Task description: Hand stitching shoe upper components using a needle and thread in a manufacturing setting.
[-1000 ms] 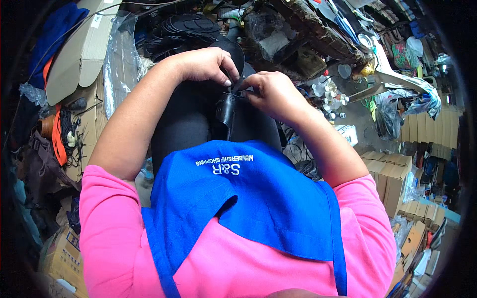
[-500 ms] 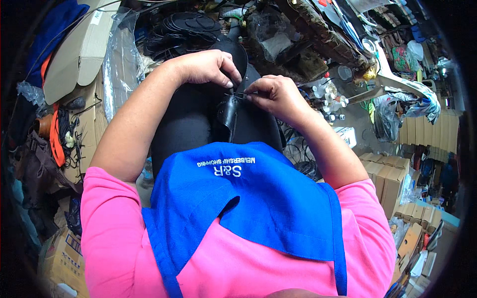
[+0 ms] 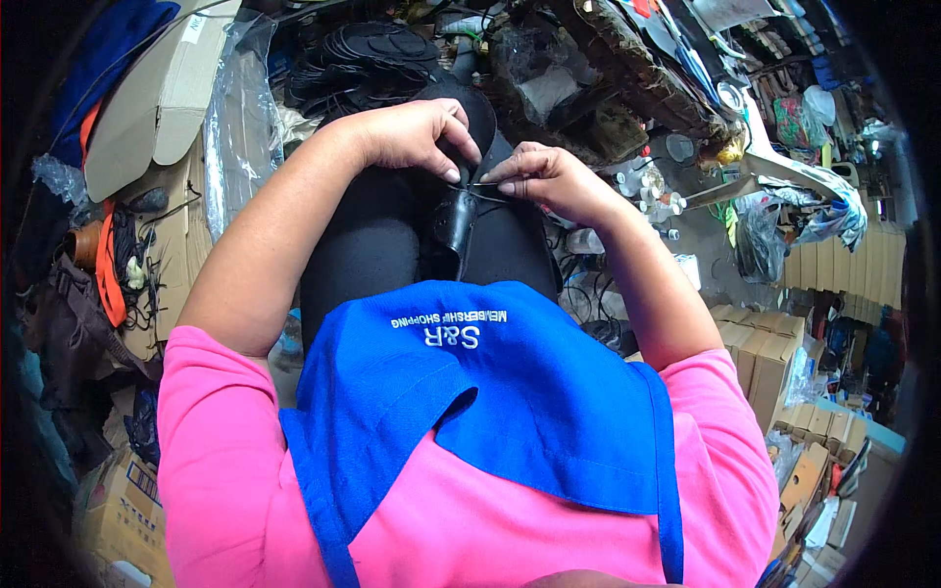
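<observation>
Between my thighs, a curved black leather piece (image 3: 453, 233), glossy and shaped like a sheath, stands with its lower edge toward me. At its upper end my left hand (image 3: 426, 140) curls over, thumb and fingers closed together at the left side; what they pinch is hidden. My right hand (image 3: 549, 181) comes from the right in a closed pinch on a thin strand (image 3: 487, 184), thread or needle, which crosses the top of the leather toward the left fingertips. A broad rounded black part (image 3: 480, 118) rises behind the fingers.
A heap of black cut pieces (image 3: 368, 59) lies beyond my left hand. Clear plastic wrap (image 3: 245, 127) and cardboard (image 3: 162, 88) stand on the left. Small bottles (image 3: 652, 191) are at the right, with stacked cardboard (image 3: 760, 343) nearer me. A blue apron (image 3: 510, 412) covers my lap.
My right hand has shifted slightly right and down, its fingers now straighter along the thin strand. The left fingertips have moved a little lower at the leather's top edge.
</observation>
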Motion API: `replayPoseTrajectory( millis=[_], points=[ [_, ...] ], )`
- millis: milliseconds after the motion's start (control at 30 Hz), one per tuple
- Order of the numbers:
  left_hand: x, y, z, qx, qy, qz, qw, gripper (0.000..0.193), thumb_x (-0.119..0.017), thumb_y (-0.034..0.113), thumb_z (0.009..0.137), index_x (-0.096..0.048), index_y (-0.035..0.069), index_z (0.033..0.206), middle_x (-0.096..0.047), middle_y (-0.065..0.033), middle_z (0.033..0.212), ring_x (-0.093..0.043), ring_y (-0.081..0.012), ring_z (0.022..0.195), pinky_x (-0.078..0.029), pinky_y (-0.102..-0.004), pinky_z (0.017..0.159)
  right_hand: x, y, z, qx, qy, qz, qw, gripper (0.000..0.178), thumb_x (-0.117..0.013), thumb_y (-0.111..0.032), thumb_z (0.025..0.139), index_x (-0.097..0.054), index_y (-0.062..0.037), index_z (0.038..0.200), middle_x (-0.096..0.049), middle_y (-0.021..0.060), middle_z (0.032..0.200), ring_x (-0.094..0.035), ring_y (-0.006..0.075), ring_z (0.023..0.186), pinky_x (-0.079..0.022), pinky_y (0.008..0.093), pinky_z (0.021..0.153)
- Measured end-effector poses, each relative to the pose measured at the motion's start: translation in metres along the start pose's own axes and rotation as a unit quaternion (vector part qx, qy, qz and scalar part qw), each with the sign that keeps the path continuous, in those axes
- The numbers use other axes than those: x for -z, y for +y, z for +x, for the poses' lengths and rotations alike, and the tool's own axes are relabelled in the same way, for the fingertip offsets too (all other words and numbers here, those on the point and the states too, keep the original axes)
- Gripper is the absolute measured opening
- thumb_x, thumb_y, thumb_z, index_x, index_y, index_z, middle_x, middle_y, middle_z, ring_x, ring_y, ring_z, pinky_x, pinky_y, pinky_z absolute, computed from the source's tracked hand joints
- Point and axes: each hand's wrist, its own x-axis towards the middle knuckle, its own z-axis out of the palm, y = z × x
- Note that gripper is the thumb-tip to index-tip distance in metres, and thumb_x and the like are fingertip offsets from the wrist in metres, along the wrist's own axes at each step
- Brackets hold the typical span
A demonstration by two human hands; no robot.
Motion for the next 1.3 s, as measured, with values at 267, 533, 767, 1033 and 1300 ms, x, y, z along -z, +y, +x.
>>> replayPoseTrajectory(
  millis=[267, 533, 767, 1033, 1300],
  points=[
    [-0.001, 0.005, -0.005, 0.018, 0.022, -0.002, 1.000, 0.037, -0.078, 0.011, 0.068, -0.071, 0.008, 0.104, -0.052, -0.0074, 0.109, -0.051, -0.0233, 0.108, -0.040, -0.0325, 0.097, -0.031, 0.006, 0.001, 0.027, 0.075, 0.139, 0.987, 0.014, -0.072, -0.005, 0.081, -0.073, -0.0092, 0.094, -0.067, 0.0032, 0.083, -0.065, 0.0151, 0.076, -0.051, 0.0270, 0.076],
    [-0.016, 0.025, -0.050, 0.035, 0.300, 0.086, 0.949, 0.049, -0.044, -0.011, 0.076, -0.062, 0.007, 0.117, -0.050, -0.0107, 0.108, -0.052, -0.0234, 0.105, -0.042, -0.0298, 0.094, -0.031, -0.001, -0.016, 0.169, 0.168, -0.270, 0.933, 0.030, -0.070, -0.011, 0.076, -0.072, -0.0202, 0.104, -0.058, 0.0064, 0.080, -0.058, 0.0245, 0.079, -0.041, 0.0393, 0.080],
    [-0.072, 0.044, -0.075, 0.071, 0.366, 0.024, 0.928, 0.019, -0.066, -0.005, 0.077, -0.071, 0.003, 0.093, -0.065, -0.0089, 0.084, -0.065, -0.0226, 0.079, -0.051, -0.0311, 0.075, -0.061, -0.003, -0.027, 0.163, 0.215, -0.330, 0.905, 0.039, -0.067, -0.009, 0.078, -0.066, -0.0181, 0.116, -0.053, 0.0038, 0.080, -0.054, 0.0228, 0.081, -0.037, 0.0400, 0.083],
    [-0.081, 0.033, -0.067, 0.106, 0.381, 0.317, 0.862, 0.011, -0.071, 0.015, 0.076, -0.074, 0.016, 0.086, -0.062, -0.0012, 0.079, -0.055, -0.0223, 0.089, -0.039, -0.0369, 0.084, -0.041, 0.000, -0.021, 0.092, 0.159, -0.252, 0.950, 0.040, -0.065, -0.008, 0.078, -0.070, -0.0266, 0.112, -0.056, 0.0052, 0.082, -0.057, 0.0234, 0.085, -0.037, 0.0417, 0.083],
    [-0.072, 0.035, -0.066, 0.053, 0.360, 0.088, 0.927, 0.020, -0.069, 0.010, 0.076, -0.076, 0.020, 0.092, -0.058, -0.0008, 0.081, -0.054, -0.0210, 0.088, -0.038, -0.0371, 0.084, -0.016, -0.007, -0.009, 0.063, 0.083, -0.139, 0.985, 0.046, -0.055, 0.009, 0.075, -0.073, -0.0168, 0.108, -0.055, 0.0043, 0.082, -0.058, 0.0156, 0.081, -0.047, 0.0286, 0.077]
  ],
)
